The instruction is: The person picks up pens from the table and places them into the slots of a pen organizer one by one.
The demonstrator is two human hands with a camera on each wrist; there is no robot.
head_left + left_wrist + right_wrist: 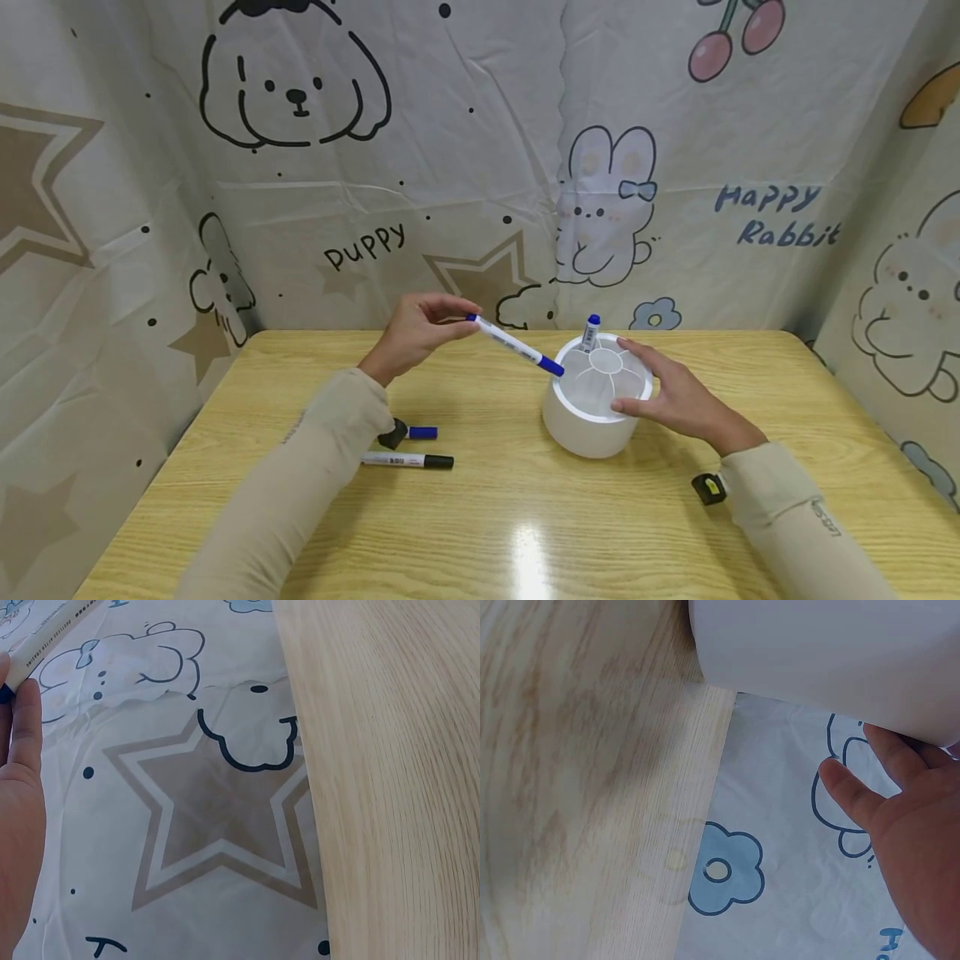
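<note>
A blue-capped marker (516,344) is pinched at its upper end between the thumb and fingertips of the left hand (416,327), and its capped tip is angled down to the rim of the white round holder (592,412). The print on its barrel is seen in the left wrist view but cannot be read. The holder, divided into petal-shaped compartments, is steadied on the wooden table (525,517) by the right hand (675,393), whose fingers are spread and laid along its rim and wall. A second blue marker (590,332) is stood upright in a far compartment. Two more markers are left lying on the table beside the left forearm: a blue-capped one (420,432) and a black-capped one (407,460), its label too small to read. On the cartoon backdrop (480,167), "Puppy" and "Happy Rabbit" can be read.
</note>
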